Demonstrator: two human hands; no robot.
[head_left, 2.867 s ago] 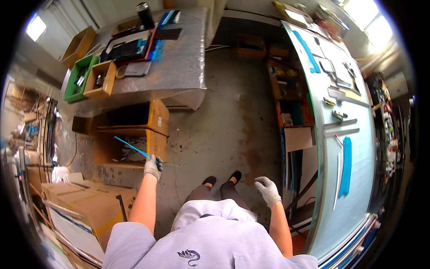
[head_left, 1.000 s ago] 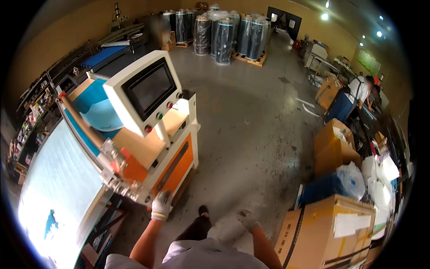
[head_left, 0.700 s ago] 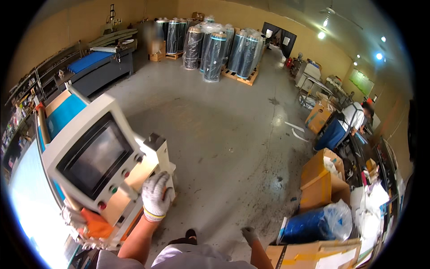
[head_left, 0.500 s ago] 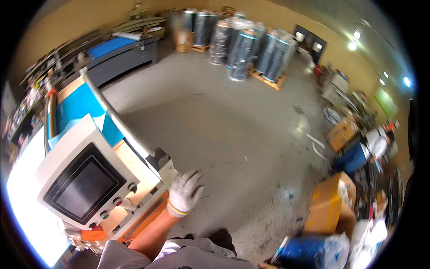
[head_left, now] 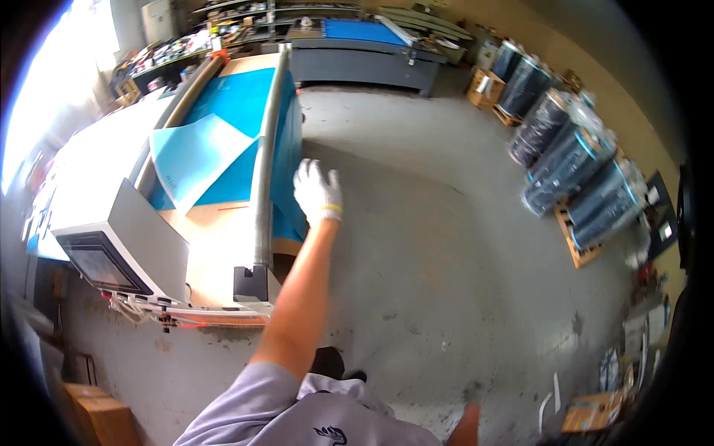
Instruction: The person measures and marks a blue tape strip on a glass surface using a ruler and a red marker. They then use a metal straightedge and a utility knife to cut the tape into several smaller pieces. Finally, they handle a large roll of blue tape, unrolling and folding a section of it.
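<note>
My left hand (head_left: 318, 192), in a white knit glove with a yellow cuff band, reaches forward with its fingers apart and nothing in it. It is beside the long metal roller (head_left: 262, 171) of a wood-topped machine; whether it touches the machine I cannot tell. Blue sheeting (head_left: 234, 100) covers the machine's bed and hangs down its near-hand side. On it lies a loose pale blue sheet (head_left: 197, 152) with curled corners. A white control box (head_left: 145, 230) with a dark screen stands at the machine's front end. My right forearm (head_left: 465, 427) shows at the lower edge; its hand is smeared by motion.
A grey bench (head_left: 364, 67) with a blue top stands at the back. Several plastic-wrapped rolls (head_left: 565, 171) stand on wooden pallets (head_left: 576, 241) at the right. Cardboard boxes (head_left: 104, 416) sit at lower left, and a flattened carton (head_left: 591, 412) at lower right.
The view has swung left, so the machine and its blue sheeting show more fully. My left hand has moved forward along the machine, from its front corner to beside the roller. My right forearm has appeared.
</note>
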